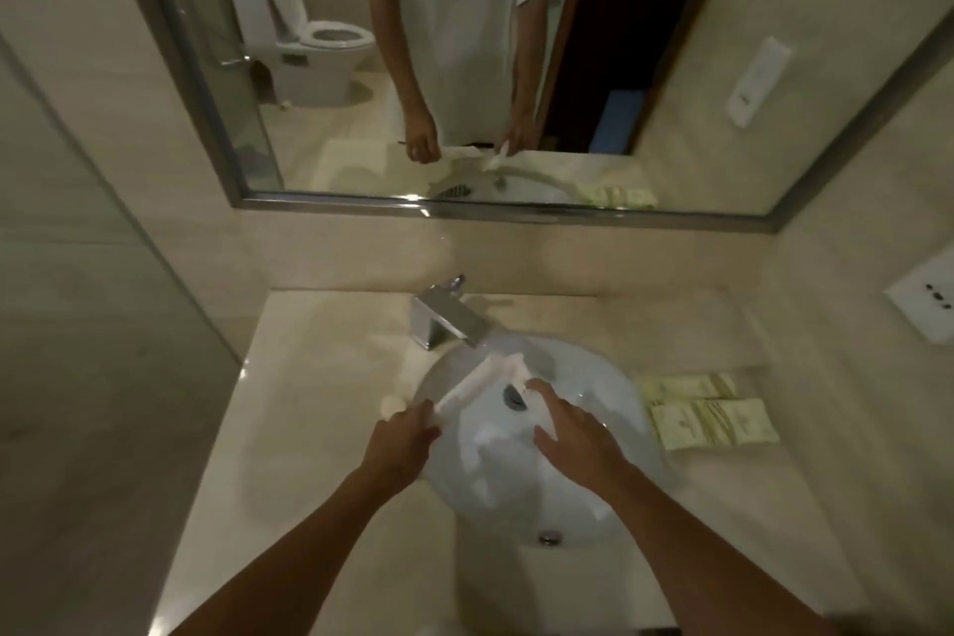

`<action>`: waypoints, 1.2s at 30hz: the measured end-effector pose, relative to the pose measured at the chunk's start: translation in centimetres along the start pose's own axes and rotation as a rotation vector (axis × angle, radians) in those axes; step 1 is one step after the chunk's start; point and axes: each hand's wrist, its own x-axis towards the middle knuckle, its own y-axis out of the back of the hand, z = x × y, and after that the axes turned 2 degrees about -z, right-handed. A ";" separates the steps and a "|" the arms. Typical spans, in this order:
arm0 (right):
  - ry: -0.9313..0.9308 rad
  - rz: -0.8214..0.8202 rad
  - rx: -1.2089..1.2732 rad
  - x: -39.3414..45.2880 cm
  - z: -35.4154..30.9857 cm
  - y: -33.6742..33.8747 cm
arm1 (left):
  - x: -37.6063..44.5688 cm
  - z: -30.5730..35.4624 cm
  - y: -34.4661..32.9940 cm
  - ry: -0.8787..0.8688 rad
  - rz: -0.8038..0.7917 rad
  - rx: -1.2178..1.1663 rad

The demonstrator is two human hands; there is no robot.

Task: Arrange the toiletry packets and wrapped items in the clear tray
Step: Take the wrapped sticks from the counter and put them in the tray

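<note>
The left hand (400, 434) pinches the near end of the clear tray (485, 380), which it holds tilted over the washbasin (516, 496), its far end up near the faucet (446, 320), probably to free the counter or shake it out. The right hand (570, 434) hovers beside it, fingers straight, holding nothing, likely ready to steady the tray. Well right of that hand, the pale toiletry packets (710, 416) lie in rows on the counter (320, 377), not yet loaded.

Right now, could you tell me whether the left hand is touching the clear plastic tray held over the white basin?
Touching. The head view shows the left hand with its fingers wrapped round the near end of the clear plastic tray above the white basin.
</note>
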 end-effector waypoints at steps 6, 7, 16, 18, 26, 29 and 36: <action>-0.219 0.045 0.022 -3.7 6.6 2.5 | 1.9 6.4 -2.6 -0.076 -0.083 -0.084; -0.249 0.063 0.027 -4.0 7.5 2.9 | 2.2 7.4 -2.9 -0.073 -0.098 -0.095; -0.227 0.235 -0.283 -4.6 16.6 4.6 | 4.5 13.1 -4.6 -0.100 -0.128 -0.036; -0.225 0.235 -0.319 -4.2 19.7 4.3 | 5.2 14.0 -5.0 -0.103 -0.119 -0.032; -0.172 0.063 -0.311 -1.5 23.3 8.1 | 7.4 16.6 -6.5 -0.053 -0.067 -0.020; -0.185 0.043 -0.344 -0.4 25.5 7.8 | 8.2 17.2 -7.1 -0.060 -0.065 -0.018; -0.157 0.100 -0.421 1.8 28.7 8.1 | 9.8 19.5 -8.3 -0.019 -0.042 0.024</action>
